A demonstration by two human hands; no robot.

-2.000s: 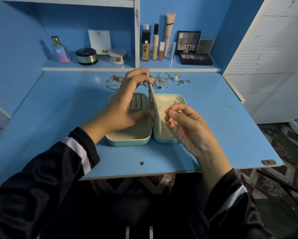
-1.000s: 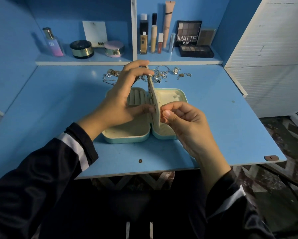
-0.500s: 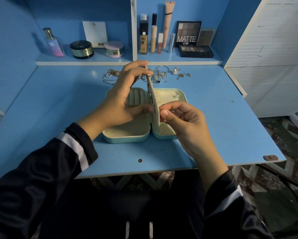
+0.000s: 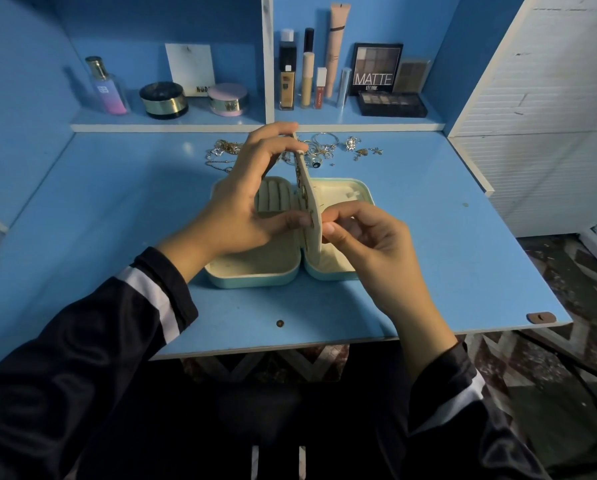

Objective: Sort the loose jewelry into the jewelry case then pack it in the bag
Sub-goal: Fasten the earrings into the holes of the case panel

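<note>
A mint jewelry case lies opened flat on the blue desk, cream inside, with ring rolls in its left half. Its cream middle flap stands upright between the halves. My left hand holds that flap, fingers at its top edge and thumb against its lower left side. My right hand pinches at the flap's right side with thumb and forefinger; what it pinches is too small to tell. Loose jewelry, gold and silver chains, rings and charms, lies scattered behind the case. No bag is in view.
The shelf behind holds a perfume bottle, two round jars, several makeup tubes and eyeshadow palettes. A white cabinet stands to the right. The desk's front edge runs just past my forearms.
My right thumb and forefinger have closed in against the flap's right side. The left hand keeps the same hold. The view shifted slightly downward two seconds ago, then steadied.
</note>
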